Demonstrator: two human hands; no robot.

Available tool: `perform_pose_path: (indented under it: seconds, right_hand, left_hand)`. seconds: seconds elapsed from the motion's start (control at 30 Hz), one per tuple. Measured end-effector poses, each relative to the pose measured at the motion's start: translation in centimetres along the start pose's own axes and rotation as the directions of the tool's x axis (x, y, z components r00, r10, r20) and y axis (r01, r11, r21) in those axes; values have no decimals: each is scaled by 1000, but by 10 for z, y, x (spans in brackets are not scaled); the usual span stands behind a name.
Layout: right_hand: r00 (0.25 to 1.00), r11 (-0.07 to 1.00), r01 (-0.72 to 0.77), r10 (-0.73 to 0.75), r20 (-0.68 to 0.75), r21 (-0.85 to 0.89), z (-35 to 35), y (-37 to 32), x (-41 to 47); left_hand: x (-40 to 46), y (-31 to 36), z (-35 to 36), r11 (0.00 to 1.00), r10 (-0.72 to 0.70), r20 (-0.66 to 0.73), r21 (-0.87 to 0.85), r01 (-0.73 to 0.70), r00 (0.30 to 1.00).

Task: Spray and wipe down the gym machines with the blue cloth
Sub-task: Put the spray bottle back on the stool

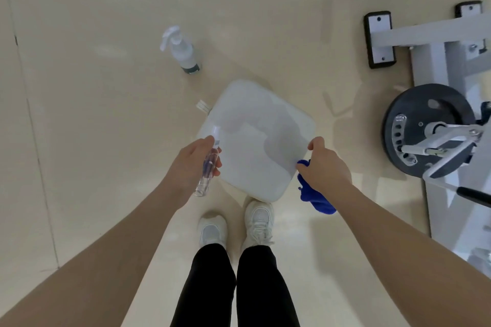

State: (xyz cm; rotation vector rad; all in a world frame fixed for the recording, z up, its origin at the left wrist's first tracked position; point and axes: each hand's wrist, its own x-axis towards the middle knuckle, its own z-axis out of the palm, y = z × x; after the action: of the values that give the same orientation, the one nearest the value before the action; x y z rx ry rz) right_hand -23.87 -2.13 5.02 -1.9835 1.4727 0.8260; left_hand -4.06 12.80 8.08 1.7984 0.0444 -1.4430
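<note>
My left hand (195, 160) grips a small clear spray bottle (207, 167) with a white nozzle that points up toward a large white plastic jug. My right hand (325, 167) holds the blue cloth (314, 199), which hangs below the palm, while its fingers touch the jug's right corner. The white jug (255, 138) lies flat on the floor just ahead of my white shoes (259, 220). The gym machine (438, 119) with a white frame and a black weight plate stands to the right, apart from both hands.
A larger white trigger spray bottle (182, 49) stands on the beige floor (106, 114) beyond the jug to the left. The machine's black-edged foot (380, 40) rests on the floor at upper right. A black handle (475, 195) juts out at right.
</note>
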Motion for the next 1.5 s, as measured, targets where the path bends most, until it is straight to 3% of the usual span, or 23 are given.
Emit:
perform_pose_path:
  seconds: [0.13,0.33,0.6,0.63,0.7,0.77,0.83,0.93,1.17,1.27,1.37,1.43,1.5]
  right_hand:
    - [998,998,-65,65,15,26,-3,8,7]
    - [964,968,248,-251,-93,-43,18,-43,49]
    - [927,914,335,-363,-94,-228,45,-90,97]
    - [922,921,355,-374,-105,-160,46,-88,100]
    - [928,880,367,-369,-53,301,41,-84,100]
    - [913,628,252,-407,34,736,28,-78,91]
    - [882,518,209,-465,69,829,18,-72,84]
    - [863,585,246,-495,100,773,10,-71,77]
    - [891,671,333,-453,11,663,5,-70,71]
    - [904,727,346,-427,-3,593,-2,-68,72]
    - [895,791,368,-444,45,490,-12,-69,73]
    - [897,831,343,-428,110,438,-13,-65,70]
    - [936,837,200,-317,154,509,-11,-55,70]
  left_hand:
    - [10,6,4,999,32,2,-28,-32,999]
    - [50,-8,13,995,84,7,46,-85,996]
    - [91,-26,10,988,97,-16,121,-94,995]
    - [93,-27,10,982,113,-10,151,-110,994]
    - [98,-31,9,952,164,23,260,-164,986]
    - [101,-34,7,849,236,88,466,-250,968]
    - [104,-33,8,706,292,197,616,-350,936]
    - [106,-23,17,575,326,282,698,-427,902]
    - [104,-13,35,366,396,218,854,-371,892]
    - [105,-8,43,258,523,251,864,-432,814]
    - [109,-8,44,236,610,324,797,-556,724]
    - [111,-14,48,341,527,360,740,-580,770]
    - [115,-20,58,462,423,328,724,-512,845]
